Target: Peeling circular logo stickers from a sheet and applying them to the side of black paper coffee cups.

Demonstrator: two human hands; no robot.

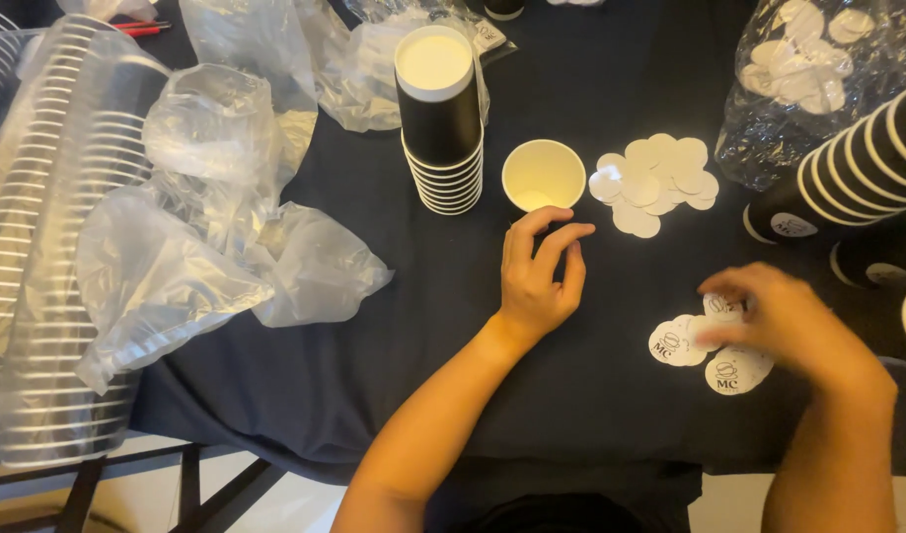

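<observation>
Resting on the dark-clothed desk [591,385], left hand [538,276] sits half-curled, grip empty, just below the upright open cream paper cup [543,175]. Right hand [784,321], blurred, fingers pinched on round white printed stickers [710,350]; actual hold unclear. Left hand is nearer the cup.

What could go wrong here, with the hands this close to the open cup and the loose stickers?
The left hand sits right beside the single upright cup; a nudge could tip it into the stack of black cups. The right hand is blurred over the printed round stickers, so it might scatter them or lift several at once.
</observation>
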